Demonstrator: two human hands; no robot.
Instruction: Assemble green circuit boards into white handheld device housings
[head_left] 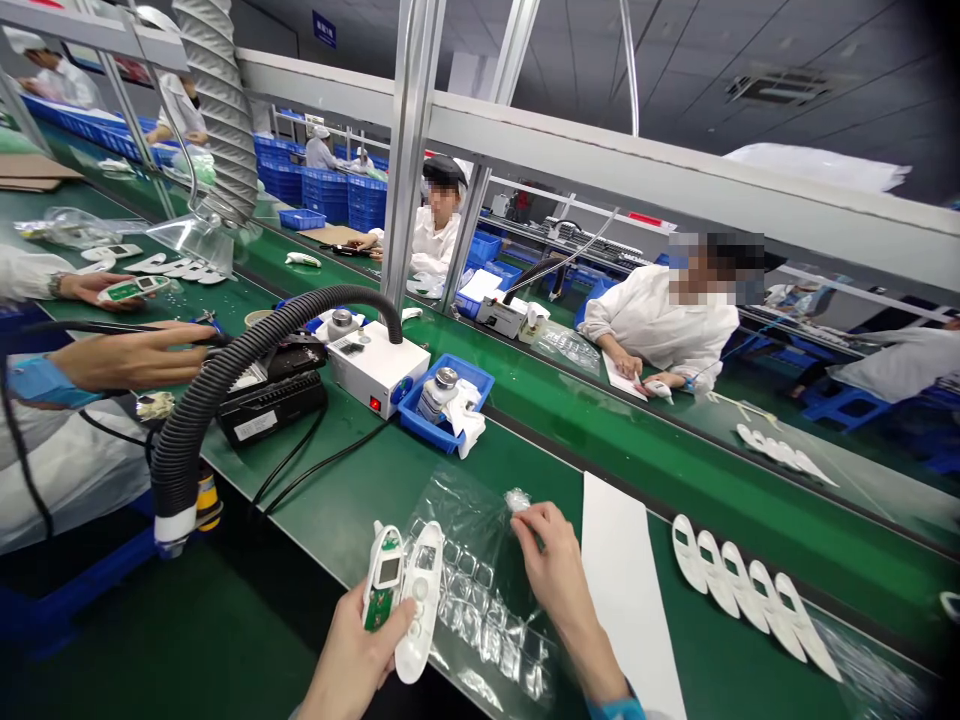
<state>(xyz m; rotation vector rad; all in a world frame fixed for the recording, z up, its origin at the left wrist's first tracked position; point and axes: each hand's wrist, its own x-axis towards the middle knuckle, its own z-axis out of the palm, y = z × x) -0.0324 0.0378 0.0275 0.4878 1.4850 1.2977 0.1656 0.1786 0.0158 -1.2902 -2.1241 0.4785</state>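
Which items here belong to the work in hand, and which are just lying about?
In hand:
- left hand: housing with green board, white cover
- right hand: small clear piece

Lying about, apparently:
- white shells, possibly related
- white strip
- blue bin

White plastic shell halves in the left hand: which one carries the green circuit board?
The picture-left half: green board and grey screen show in it. The other half shows neither.
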